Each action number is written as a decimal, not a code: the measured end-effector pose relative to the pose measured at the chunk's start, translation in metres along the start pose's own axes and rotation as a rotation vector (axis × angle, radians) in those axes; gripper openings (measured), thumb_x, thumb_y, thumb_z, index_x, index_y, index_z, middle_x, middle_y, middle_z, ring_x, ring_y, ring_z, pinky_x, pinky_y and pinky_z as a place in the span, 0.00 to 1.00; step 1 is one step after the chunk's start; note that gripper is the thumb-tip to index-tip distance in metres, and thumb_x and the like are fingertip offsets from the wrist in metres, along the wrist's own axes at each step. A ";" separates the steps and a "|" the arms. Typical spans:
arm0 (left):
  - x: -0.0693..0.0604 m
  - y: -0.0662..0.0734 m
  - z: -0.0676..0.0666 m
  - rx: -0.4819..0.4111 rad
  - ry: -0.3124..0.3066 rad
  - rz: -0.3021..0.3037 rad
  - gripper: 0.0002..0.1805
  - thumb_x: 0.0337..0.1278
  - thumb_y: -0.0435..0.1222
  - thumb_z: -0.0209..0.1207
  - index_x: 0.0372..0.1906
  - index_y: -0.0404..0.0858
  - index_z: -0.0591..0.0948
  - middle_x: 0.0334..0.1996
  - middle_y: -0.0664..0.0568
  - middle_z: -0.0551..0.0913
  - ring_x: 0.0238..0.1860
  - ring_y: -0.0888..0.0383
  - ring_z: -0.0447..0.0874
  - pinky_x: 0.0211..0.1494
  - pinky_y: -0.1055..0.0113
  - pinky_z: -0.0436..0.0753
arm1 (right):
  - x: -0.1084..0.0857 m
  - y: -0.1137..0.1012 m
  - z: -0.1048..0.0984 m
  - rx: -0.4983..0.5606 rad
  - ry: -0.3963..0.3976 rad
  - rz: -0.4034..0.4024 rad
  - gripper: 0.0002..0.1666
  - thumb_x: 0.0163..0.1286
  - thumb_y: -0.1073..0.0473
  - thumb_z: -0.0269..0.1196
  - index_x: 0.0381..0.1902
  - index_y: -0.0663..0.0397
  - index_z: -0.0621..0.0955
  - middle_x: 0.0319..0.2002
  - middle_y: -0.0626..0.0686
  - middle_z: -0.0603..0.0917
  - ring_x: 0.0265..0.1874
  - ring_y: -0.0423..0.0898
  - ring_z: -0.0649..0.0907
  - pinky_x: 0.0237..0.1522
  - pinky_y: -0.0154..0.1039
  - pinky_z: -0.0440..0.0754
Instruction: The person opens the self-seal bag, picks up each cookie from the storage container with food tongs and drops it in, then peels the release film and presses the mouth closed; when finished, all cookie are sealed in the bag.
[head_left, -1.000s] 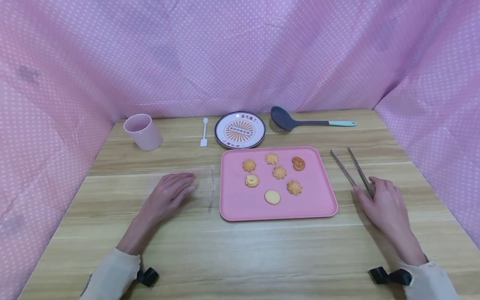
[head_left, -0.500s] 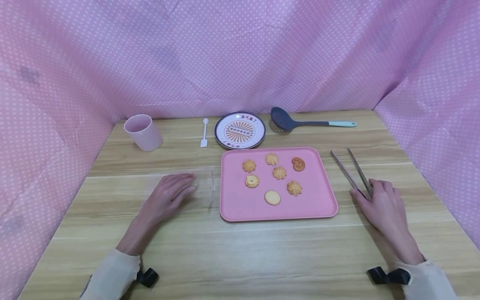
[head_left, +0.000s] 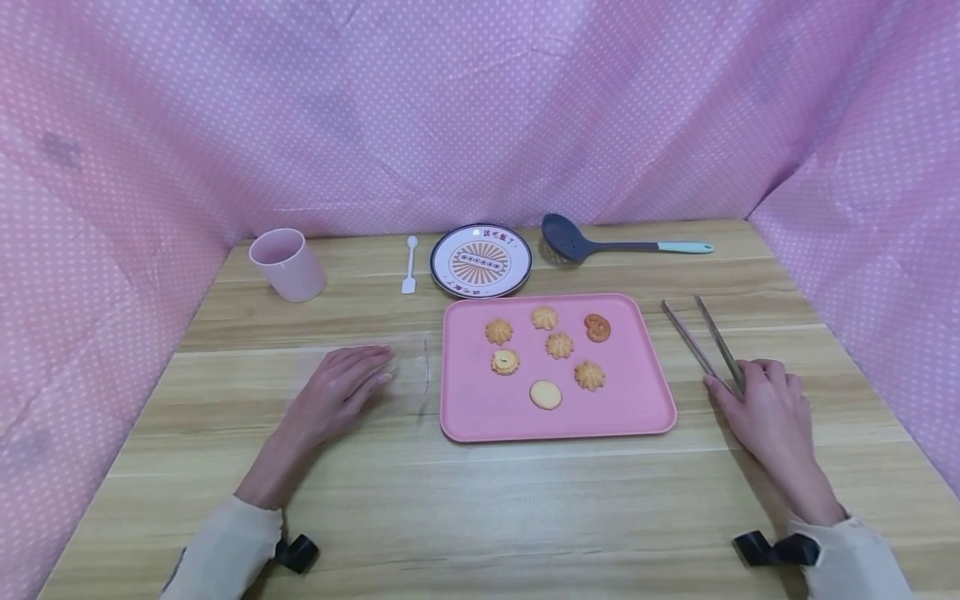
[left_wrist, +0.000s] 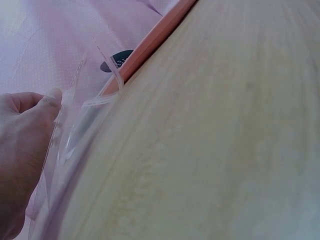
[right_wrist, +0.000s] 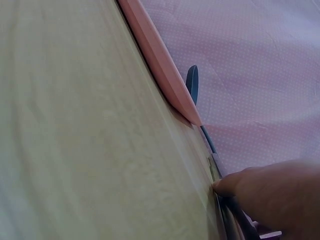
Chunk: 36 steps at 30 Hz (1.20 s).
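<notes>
Left hand (head_left: 337,385) lay on some clear plastic (head_left: 409,367) on the counter (head_left: 525,521), fingers loosely extended, probably steadying it. Right hand (head_left: 767,414) pinched the metal tongs (head_left: 720,342), lightly I'd guess, since the tips stood apart just beside the pink tray (head_left: 480,414) of cookies (head_left: 558,345).

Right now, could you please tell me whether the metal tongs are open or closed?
Open: in the head view, the tongs have their tips apart, the right hand holding their near end.
</notes>
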<state>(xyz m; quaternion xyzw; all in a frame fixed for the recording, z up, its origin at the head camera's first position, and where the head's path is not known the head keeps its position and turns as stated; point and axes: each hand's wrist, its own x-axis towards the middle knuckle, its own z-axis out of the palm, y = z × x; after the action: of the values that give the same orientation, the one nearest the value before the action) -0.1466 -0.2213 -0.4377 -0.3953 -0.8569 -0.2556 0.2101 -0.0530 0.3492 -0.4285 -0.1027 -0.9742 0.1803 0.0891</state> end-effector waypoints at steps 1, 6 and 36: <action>0.000 0.000 0.000 0.000 0.000 0.000 0.20 0.61 0.29 0.66 0.59 0.32 0.84 0.58 0.42 0.85 0.59 0.41 0.82 0.64 0.41 0.75 | 0.000 0.000 0.000 0.000 0.001 0.002 0.36 0.76 0.48 0.63 0.58 0.83 0.72 0.55 0.81 0.68 0.51 0.80 0.68 0.44 0.75 0.68; 0.000 0.000 0.000 -0.001 0.002 -0.002 0.21 0.61 0.29 0.67 0.59 0.32 0.84 0.58 0.42 0.85 0.59 0.41 0.82 0.64 0.41 0.75 | 0.000 0.000 0.002 0.004 0.016 0.002 0.35 0.76 0.50 0.64 0.57 0.83 0.72 0.54 0.81 0.69 0.50 0.79 0.68 0.44 0.74 0.68; -0.001 0.001 -0.002 0.000 -0.012 -0.016 0.18 0.67 0.32 0.64 0.59 0.32 0.84 0.58 0.42 0.85 0.60 0.42 0.82 0.66 0.43 0.74 | 0.002 -0.008 -0.003 0.037 0.013 -0.019 0.34 0.76 0.54 0.64 0.60 0.84 0.71 0.51 0.81 0.71 0.49 0.79 0.71 0.42 0.74 0.73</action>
<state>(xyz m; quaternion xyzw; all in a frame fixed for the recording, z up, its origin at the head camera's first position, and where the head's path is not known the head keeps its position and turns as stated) -0.1450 -0.2228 -0.4370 -0.3902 -0.8612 -0.2548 0.2028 -0.0558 0.3431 -0.4224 -0.0931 -0.9709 0.1969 0.0990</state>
